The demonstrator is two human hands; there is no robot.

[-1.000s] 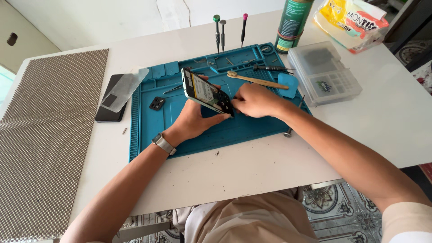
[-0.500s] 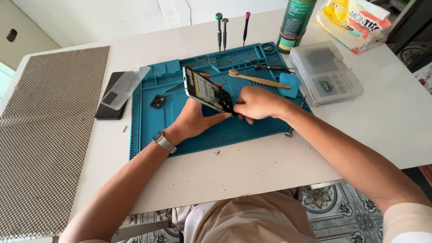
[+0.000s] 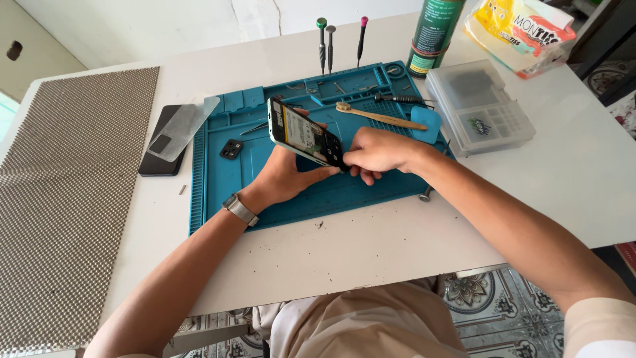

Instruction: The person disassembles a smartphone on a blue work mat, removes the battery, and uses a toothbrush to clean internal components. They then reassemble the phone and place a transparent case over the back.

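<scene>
My left hand (image 3: 286,176) holds an opened smartphone (image 3: 303,134) tilted up on its edge above a blue repair mat (image 3: 225,176), its exposed insides facing me. My right hand (image 3: 379,152) pinches at the phone's lower right corner, fingers closed against it; whether a small tool sits between them is hidden. A watch (image 3: 239,209) is on my left wrist. A small black camera part (image 3: 231,149) lies on the mat left of my left hand.
A wooden toothbrush (image 3: 379,117), a blue pick (image 3: 429,124) and tweezers lie on the mat's far side. Three screwdrivers (image 3: 329,41) stand upright behind it. A dark phone with a clear panel (image 3: 173,132) lies left; a clear parts box (image 3: 479,106), green can (image 3: 432,33), yellow packet (image 3: 518,28) right.
The phone and both hands stay in nearly the same place; only a slight shift of the phone's tilt shows.
</scene>
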